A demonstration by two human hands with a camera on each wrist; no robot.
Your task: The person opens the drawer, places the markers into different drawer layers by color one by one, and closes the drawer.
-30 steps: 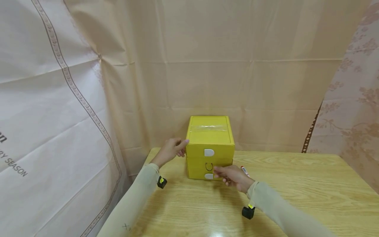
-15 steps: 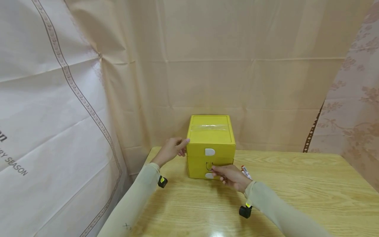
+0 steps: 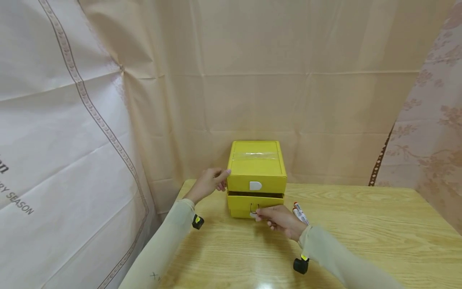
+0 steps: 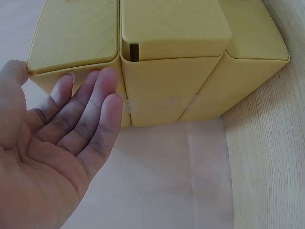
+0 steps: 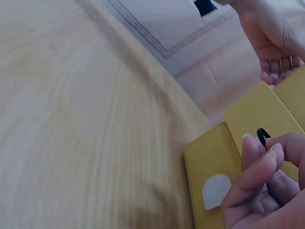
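Observation:
A yellow box of stacked drawers point(image 3: 256, 164) stands on the table. Its middle drawer point(image 3: 240, 202) juts forward, with a dark gap above its front edge. My right hand point(image 3: 281, 220) pinches the black loop handle point(image 5: 261, 136) of that drawer between thumb and fingers. At the box's upper left, my left hand point(image 3: 209, 184) rests with loosely straight fingers along the side point(image 4: 57, 78) and the thumb at the front edge. White tabs mark the top drawer point(image 3: 270, 184) and the bottom drawer point(image 5: 212, 157). What the middle drawer contains is hidden.
White markers with red caps point(image 3: 300, 212) lie on the wooden table point(image 3: 361, 224), just behind my right hand. A beige cloth point(image 3: 252, 80) hangs directly behind the box. A white printed cloth point(image 3: 72, 160) hangs along the left.
The middle drawer has come forward out of the box, opening a gap above it. My right hand has moved slightly toward me with the loop handle. The left hand has stayed put.

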